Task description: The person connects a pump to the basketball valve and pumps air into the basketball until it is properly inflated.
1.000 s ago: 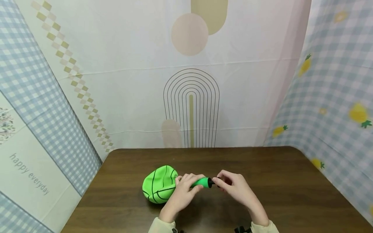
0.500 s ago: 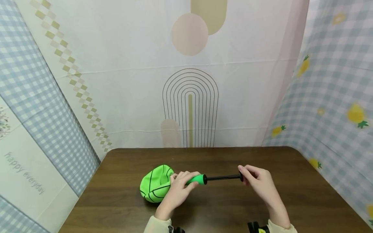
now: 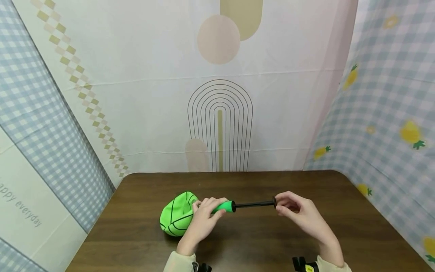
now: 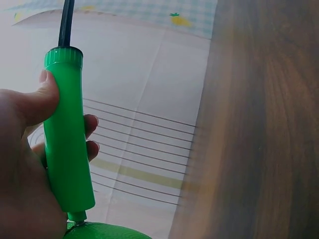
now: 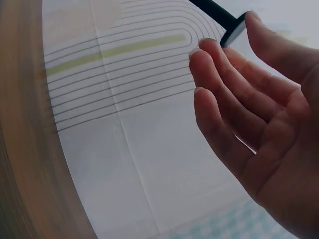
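Observation:
A crumpled, under-inflated bright green ball (image 3: 178, 215) with black lines sits on the table at the left in the head view. My left hand (image 3: 201, 222) grips the green barrel of a hand pump (image 4: 67, 134), thumb on one side and fingers round the other. The pump's narrow end meets the ball (image 4: 107, 231) in the left wrist view. From the barrel's other end a long black rod (image 3: 253, 204) sticks out to the right. My right hand (image 3: 302, 213) pinches the black disc-shaped pump handle (image 5: 234, 31) at the rod's end between thumb and fingertips.
The brown wooden table (image 3: 346, 226) has rounded far corners. A pale patterned cloth (image 3: 163, 113) hangs behind it, and checked cloths (image 3: 377, 113) hang at the sides. Both wrists carry black camera straps (image 3: 304, 264).
My right hand has moved to the right, drawing the pump rod out of the barrel, mostly in the earlier half second. My left hand keeps its grip; hands and ball sit slightly farther left.

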Demonstrator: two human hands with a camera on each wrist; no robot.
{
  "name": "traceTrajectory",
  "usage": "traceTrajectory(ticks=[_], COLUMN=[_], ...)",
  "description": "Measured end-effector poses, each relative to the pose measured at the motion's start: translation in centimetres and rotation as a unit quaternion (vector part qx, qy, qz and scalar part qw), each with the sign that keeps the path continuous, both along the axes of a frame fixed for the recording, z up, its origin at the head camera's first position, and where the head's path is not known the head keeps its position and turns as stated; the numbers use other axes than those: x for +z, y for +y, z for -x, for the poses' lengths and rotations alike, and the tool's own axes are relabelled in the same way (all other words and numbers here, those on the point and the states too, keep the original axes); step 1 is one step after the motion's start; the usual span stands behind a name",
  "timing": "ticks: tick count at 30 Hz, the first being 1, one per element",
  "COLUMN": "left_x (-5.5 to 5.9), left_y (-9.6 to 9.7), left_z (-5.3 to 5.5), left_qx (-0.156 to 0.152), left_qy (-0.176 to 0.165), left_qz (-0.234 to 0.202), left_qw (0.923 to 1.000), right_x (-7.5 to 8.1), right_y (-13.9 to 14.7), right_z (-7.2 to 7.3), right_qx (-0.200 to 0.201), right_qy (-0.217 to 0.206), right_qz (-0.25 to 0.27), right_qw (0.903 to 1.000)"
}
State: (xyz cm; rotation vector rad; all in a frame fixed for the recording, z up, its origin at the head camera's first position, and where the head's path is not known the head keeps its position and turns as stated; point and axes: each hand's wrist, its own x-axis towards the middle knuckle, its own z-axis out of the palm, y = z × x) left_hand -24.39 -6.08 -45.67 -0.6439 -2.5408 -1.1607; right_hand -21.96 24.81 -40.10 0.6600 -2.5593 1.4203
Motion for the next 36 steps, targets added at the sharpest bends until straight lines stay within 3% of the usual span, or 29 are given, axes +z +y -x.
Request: traceTrajectory(ticks=[9,14,26,31,36], left_x=[-0.1,-0.2,-0.6,-0.7,-0.9], left_y=[0.5,0.7,0.9,1.0,1.0], left_z=[-0.2,-0.3,-0.5,-0.4,-0.2], left_qx=[0.010,0.011,0.008,0.010,0.008], left_qy=[0.011,0.019,0.022,0.042,0.062], left_qz=[0.007,0.013,0.042,0.057,0.063], left_qw=[0.9999,0.9997,0.9988,0.9974,0.9960], right_x=[-0.2,-0.5,-1.8,-2.1,-2.3], right_y=[-2.0,-3.2,-6.0,-7.2,-7.5], right_z=[0.5,0.7,0.9,1.1,1.2], right_qx=[-0.008,0.010,0.025,0.035,0.051], right_qy=[-0.001,-0.006,0.044,0.052,0.032], right_qz=[-0.022,-0.036,-0.059,-0.067,-0.064], right_qw=[0.9997,0.9993,0.9970,0.9958,0.9962])
